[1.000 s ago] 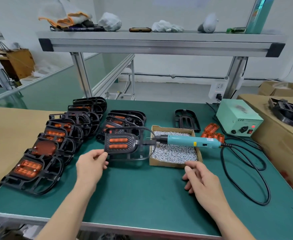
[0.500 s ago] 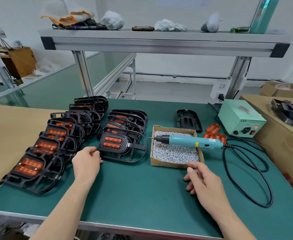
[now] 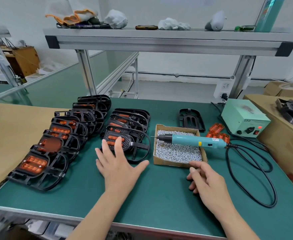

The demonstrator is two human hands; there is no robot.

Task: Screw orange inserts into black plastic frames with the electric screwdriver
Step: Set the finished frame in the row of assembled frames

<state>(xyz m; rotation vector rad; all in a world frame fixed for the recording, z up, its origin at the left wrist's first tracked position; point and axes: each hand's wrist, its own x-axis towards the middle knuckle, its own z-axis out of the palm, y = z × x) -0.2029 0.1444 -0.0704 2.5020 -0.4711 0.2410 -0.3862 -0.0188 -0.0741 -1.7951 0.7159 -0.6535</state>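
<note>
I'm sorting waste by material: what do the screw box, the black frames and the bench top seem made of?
Screw box: brown cardboard, matte, raw edges. Black frames: likely moulded plastic, slight sheen, thin ribs. Bench top: probably rubber or vinyl mat, matte green, seamless; uncertain.

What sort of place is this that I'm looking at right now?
Most likely a factory assembly bench. An electric screwdriver lies across a cardboard box of screws, rows of black frames with orange inserts are lined up on the green bench, and an aluminium shelf spans above it.
</note>
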